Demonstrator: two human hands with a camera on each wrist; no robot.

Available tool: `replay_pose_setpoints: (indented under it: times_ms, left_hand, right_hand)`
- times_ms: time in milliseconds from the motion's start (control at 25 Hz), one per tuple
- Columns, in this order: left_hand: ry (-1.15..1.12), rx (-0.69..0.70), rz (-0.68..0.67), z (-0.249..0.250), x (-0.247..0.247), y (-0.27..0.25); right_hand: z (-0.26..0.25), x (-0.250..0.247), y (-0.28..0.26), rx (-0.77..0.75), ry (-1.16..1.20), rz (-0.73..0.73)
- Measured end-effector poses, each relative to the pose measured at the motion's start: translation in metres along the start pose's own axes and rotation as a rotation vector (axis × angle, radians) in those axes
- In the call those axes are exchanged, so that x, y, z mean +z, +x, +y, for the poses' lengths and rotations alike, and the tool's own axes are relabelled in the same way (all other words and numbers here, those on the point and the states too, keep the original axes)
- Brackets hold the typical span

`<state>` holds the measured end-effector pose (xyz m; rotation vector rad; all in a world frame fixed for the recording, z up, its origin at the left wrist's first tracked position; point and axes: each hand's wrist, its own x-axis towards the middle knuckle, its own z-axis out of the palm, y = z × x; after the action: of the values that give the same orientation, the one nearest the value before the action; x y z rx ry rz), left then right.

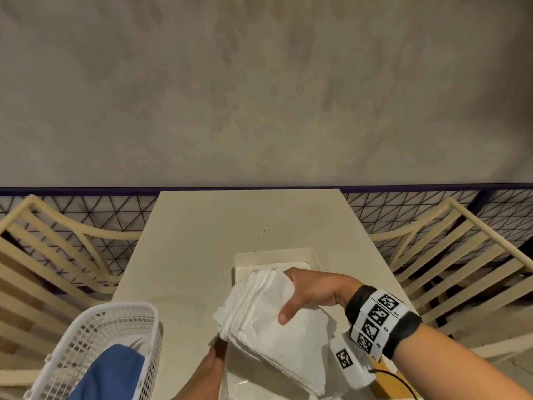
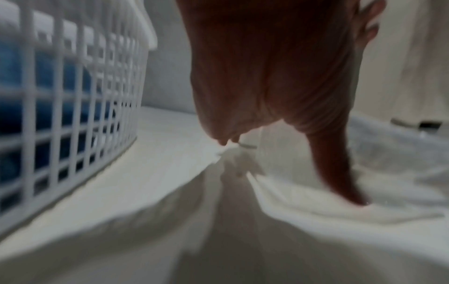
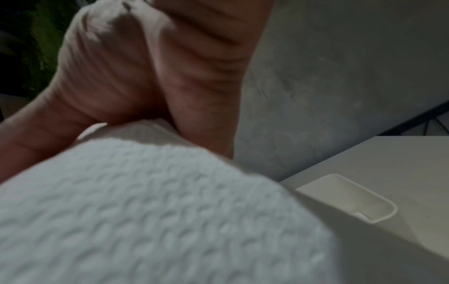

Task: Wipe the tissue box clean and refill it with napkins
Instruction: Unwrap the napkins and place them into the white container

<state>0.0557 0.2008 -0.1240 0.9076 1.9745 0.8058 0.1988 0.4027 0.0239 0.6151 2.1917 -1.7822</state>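
Note:
My right hand [image 1: 291,293] grips a thick stack of white napkins [image 1: 274,321], thumb on top and fingers behind the far edge, holding it tilted just above the table. In the right wrist view the embossed napkins [image 3: 145,211] fill the lower frame under my palm. The open cream tissue box [image 1: 277,252] lies right behind the stack, its rim [image 3: 379,217] showing in the right wrist view. My left hand [image 1: 216,353] is at the stack's lower left edge, mostly hidden. In the blurred left wrist view its thumb [image 2: 340,173] touches white paper, and the fingers are not clear.
A white mesh basket [image 1: 115,313] holding a blue cloth [image 1: 112,373] stands at the table's near left, close to my left hand [image 2: 267,76]. Clear plastic wrap [image 1: 239,382] lies under the stack. A tan wooden piece [image 1: 386,382] sits below my right wrist. Slatted chairs [image 1: 57,255] flank the cream table [image 1: 202,241].

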Motion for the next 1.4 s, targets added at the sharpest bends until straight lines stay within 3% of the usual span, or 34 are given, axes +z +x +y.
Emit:
replay_pose_setpoints:
  times_ms: [40, 200, 400, 560, 760, 840, 1040, 1160, 1280, 1400]
  left_hand:
    - [0.032, 0.034, 0.014, 0.002, -0.006, -0.002]
    - [-0.220, 0.209, 0.230, 0.051, -0.045, -0.013]
    - [-0.158, 0.205, -0.023, 0.135, -0.060, -0.020]
    - [0.029, 0.219, 0.018, 0.148, -0.046, -0.014]
    - [-0.254, 0.167, -0.035, 0.150, -0.058, -0.001]
    - [-0.370, 0.130, -0.042, 0.146, -0.069, 0.007]
    - [-0.466, 0.060, 0.014, 0.140, -0.071, 0.041]
    - [-0.367, 0.029, 0.138, 0.149, -0.065, 0.074]
    - [-0.334, -0.039, 0.148, 0.149, -0.059, 0.108]
    - [-0.331, -0.133, 0.138, 0.138, -0.049, 0.131]
  right_hand:
    - [0.000, 0.000, -0.001, 0.006, 0.005, 0.000]
    - [0.002, 0.000, -0.001, 0.025, -0.017, -0.006]
    - [0.004, 0.003, 0.009, 0.046, -0.024, 0.011]
    - [0.008, 0.001, 0.010, 0.032, 0.066, 0.017]
    - [0.035, -0.008, -0.006, 0.026, 0.212, -0.122]
    - [0.054, -0.015, -0.021, 0.038, 0.253, -0.110]
    - [0.066, -0.057, -0.038, -0.026, 0.624, 0.164]
    - [0.054, -0.080, -0.016, -0.003, 0.701, 0.509]
    - [0.051, -0.093, 0.016, 0.040, 0.655, 0.816]
    - [0.071, -0.094, 0.045, 0.088, 0.632, 0.852]
